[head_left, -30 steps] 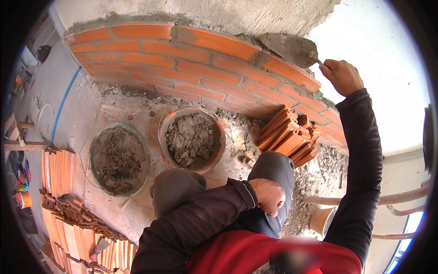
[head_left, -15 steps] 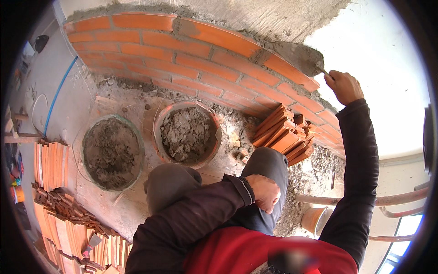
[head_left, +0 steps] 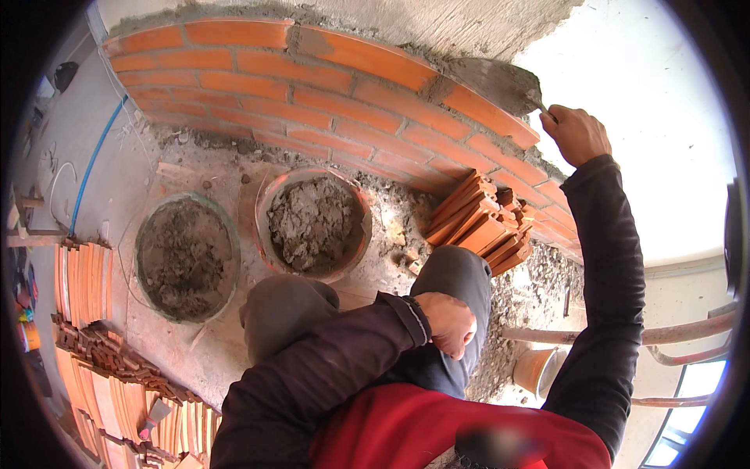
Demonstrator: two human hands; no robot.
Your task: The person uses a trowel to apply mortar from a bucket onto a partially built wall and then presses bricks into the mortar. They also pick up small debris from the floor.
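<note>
My right hand (head_left: 576, 136) is wrapped around the handle of a mortar-smeared trowel (head_left: 508, 87). The trowel's blade lies flat along the back of the top course of an orange brick wall (head_left: 312, 94), near its right end. Grey mortar shows at the blade's far edge and in the joints of the wall. Across my lap, my left hand (head_left: 447, 322) rests on my right knee with its fingers curled in, holding nothing that I can see.
Between my knees and the wall stand a bucket of lumpy mortar (head_left: 361, 242) and a greenish tub of grey mix (head_left: 236, 270). Loose bricks (head_left: 484, 223) are stacked against the wall. More bricks (head_left: 117, 395) fill the lower left. Poles (head_left: 539, 335) lie at right.
The whole view has shifted slightly, so everything sits a little further left and up. The trowel stays on the wall top in my right hand; my left hand remains on the knee.
</note>
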